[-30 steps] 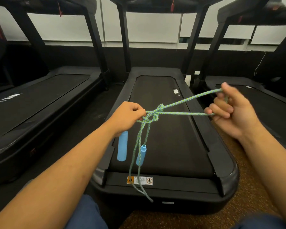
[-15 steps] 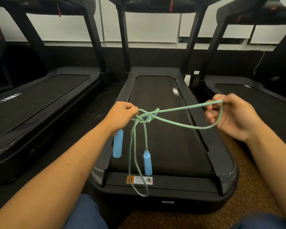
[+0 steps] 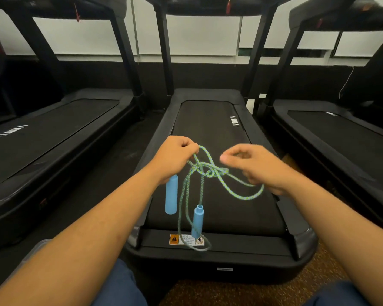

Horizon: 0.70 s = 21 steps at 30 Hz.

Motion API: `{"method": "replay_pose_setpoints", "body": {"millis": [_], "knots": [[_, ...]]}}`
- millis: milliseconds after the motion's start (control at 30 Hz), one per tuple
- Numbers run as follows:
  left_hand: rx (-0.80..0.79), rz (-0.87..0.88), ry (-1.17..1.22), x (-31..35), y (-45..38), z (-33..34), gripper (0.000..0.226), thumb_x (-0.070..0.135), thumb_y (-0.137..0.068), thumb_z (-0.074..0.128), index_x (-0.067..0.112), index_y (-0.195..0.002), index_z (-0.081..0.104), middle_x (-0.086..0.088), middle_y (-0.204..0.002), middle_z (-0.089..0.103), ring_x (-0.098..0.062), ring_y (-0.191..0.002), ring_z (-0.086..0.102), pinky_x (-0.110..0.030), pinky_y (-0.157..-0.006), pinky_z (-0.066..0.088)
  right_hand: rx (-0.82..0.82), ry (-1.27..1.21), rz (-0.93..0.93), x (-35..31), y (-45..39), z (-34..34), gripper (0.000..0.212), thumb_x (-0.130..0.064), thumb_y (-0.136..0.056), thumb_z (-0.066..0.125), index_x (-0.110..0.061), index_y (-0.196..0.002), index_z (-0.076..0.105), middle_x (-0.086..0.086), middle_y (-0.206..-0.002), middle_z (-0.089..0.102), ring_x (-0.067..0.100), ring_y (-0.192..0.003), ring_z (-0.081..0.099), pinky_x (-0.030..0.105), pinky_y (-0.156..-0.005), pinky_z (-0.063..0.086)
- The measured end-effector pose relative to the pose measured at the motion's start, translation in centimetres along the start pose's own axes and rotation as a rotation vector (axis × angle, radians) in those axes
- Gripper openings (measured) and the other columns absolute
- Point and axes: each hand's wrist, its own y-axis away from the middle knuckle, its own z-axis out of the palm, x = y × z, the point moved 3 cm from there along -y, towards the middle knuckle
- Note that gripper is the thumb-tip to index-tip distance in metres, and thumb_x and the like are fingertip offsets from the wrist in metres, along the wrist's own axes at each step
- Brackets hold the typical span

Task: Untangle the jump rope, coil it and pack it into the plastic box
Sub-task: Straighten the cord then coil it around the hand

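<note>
Setting: three treadmills side by side, we sit at the near end of the middle treadmill [image 3: 215, 129], blue-trousered knees at the frame bottom.
Rope: one jump rope [image 3: 241, 191], green-blue braid, held in the air over the middle treadmill's belt, still tangled.
Knot: one knot [image 3: 212, 172] between our two hands, loose-looking.
Handles: two, both blue. First handle [image 3: 171, 195] hangs from our left fist over the treadmill's left rail; second handle [image 3: 196, 221] dangles free on its cord above the treadmill's warning sticker [image 3: 186, 239].
Left hand: left hand [image 3: 175, 156] clenched round the handle top and a strand, we judge to anchor the rope while the other hand works.
Right hand: right hand [image 3: 252, 166] right of the knot, fingers curled (blurred); a slack loop runs under it, so we cannot tell if it grasps the rope.
Loops: two that we count, one at the right hand, one long one hanging to the treadmill's near edge.
Box: not in view.
Stage: untangling, coiling not begun.
</note>
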Motion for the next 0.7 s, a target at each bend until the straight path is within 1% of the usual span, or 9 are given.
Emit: {"method": "replay_pose_setpoints", "body": {"millis": [67, 133, 200, 300, 400, 467, 533, 600, 700], "knots": [[0.008, -0.007, 0.017, 0.0, 0.0, -0.1, 0.022, 0.009, -0.089, 0.060, -0.005, -0.072, 0.062, 0.006, -0.050, 0.041, -0.004, -0.039, 0.029, -0.017, -0.041, 0.025, -0.080, 0.186, 0.011, 0.1, 0.1, 0.5, 0.024, -0.036, -0.082, 0.082, -0.021, -0.100, 0.076, -0.011, -0.077, 0.071, -0.004, -0.052, 0.053, 0.009, -0.045, 0.033], [0.017, -0.011, 0.029, 0.1, -0.1, -0.2, 0.024, 0.008, -0.089, 0.059, -0.012, -0.077, 0.059, 0.000, -0.053, 0.038, -0.006, -0.042, 0.026, -0.018, -0.041, 0.024, -0.134, 0.301, 0.050, 0.2, -0.2, 0.4, 0.022, -0.034, -0.083, 0.082, -0.025, -0.103, 0.076, -0.008, -0.084, 0.076, -0.009, -0.059, 0.059, 0.004, -0.047, 0.035], [0.022, 0.001, 0.035, 0.3, -0.3, -0.4, 0.027, 0.008, -0.089, 0.058, -0.016, -0.078, 0.055, -0.008, -0.059, 0.034, -0.009, -0.044, 0.024, -0.019, -0.042, 0.023, -0.186, 0.364, 0.077, 0.4, -0.7, 0.1, 0.021, -0.039, -0.085, 0.079, -0.025, -0.101, 0.079, -0.003, -0.085, 0.077, -0.005, -0.062, 0.057, 0.009, -0.050, 0.038], [0.036, 0.025, 0.028, 0.6, -0.6, -0.7, 0.030, 0.009, -0.090, 0.058, -0.015, -0.073, 0.051, -0.011, -0.063, 0.033, -0.011, -0.048, 0.023, -0.021, -0.044, 0.023, -0.311, 0.324, 0.105, 0.2, -1.1, 0.1, 0.029, -0.049, -0.088, 0.072, -0.023, -0.099, 0.079, 0.002, -0.078, 0.073, 0.004, -0.053, 0.044, 0.018, -0.052, 0.039], [0.051, 0.022, 0.034, 0.6, -1.1, -1.0, 0.029, 0.009, -0.090, 0.058, -0.015, -0.075, 0.052, -0.009, -0.061, 0.035, -0.010, -0.047, 0.025, -0.019, -0.042, 0.024, -0.406, 0.300, 0.082, -0.2, -1.7, 0.2, 0.020, -0.035, -0.088, 0.077, -0.018, -0.097, 0.079, 0.000, -0.072, 0.066, 0.008, -0.054, 0.043, 0.017, -0.048, 0.035], [0.060, 0.009, 0.039, 0.4, -1.3, -1.2, 0.027, 0.009, -0.090, 0.058, -0.016, -0.079, 0.055, -0.003, -0.056, 0.037, -0.008, -0.044, 0.027, -0.018, -0.041, 0.025, -0.346, 0.279, 0.062, -0.5, -2.6, -0.4, 0.014, -0.026, -0.087, 0.079, -0.015, -0.095, 0.079, -0.001, -0.068, 0.065, 0.005, -0.049, 0.040, 0.017, -0.045, 0.032], [0.061, 0.001, 0.022, 0.1, -1.5, -1.4, 0.026, 0.009, -0.091, 0.058, -0.016, -0.083, 0.058, 0.000, -0.055, 0.039, -0.006, -0.041, 0.027, -0.016, -0.040, 0.025, -0.217, 0.196, 0.050, -1.0, -3.9, -1.2, 0.012, -0.022, -0.088, 0.077, -0.010, -0.093, 0.078, -0.001, -0.066, 0.066, 0.007, -0.045, 0.036, 0.017, -0.043, 0.029], [0.053, 0.000, -0.008, -0.2, -1.4, -1.5, 0.027, 0.010, -0.091, 0.058, -0.016, -0.083, 0.059, -0.004, -0.058, 0.040, -0.004, -0.040, 0.026, -0.014, -0.040, 0.025, -0.129, 0.042, 0.031, -1.7, -4.9, -1.8, 0.011, -0.014, -0.090, 0.074, -0.003, -0.091, 0.074, 0.002, -0.069, 0.069, 0.007, -0.043, 0.033, 0.018, -0.041, 0.027], [0.036, -0.010, -0.029, -0.6, -1.5, -1.4, 0.029, 0.013, -0.091, 0.058, -0.012, -0.076, 0.055, -0.012, -0.069, 0.045, -0.006, -0.043, 0.028, -0.014, -0.041, 0.027, -0.107, -0.200, -0.035, -3.2, -6.2, -1.5, 0.005, -0.007, -0.094, 0.066, -0.005, -0.091, 0.069, 0.007, -0.082, 0.074, 0.006, -0.044, 0.030, 0.019, -0.043, 0.030]]}}
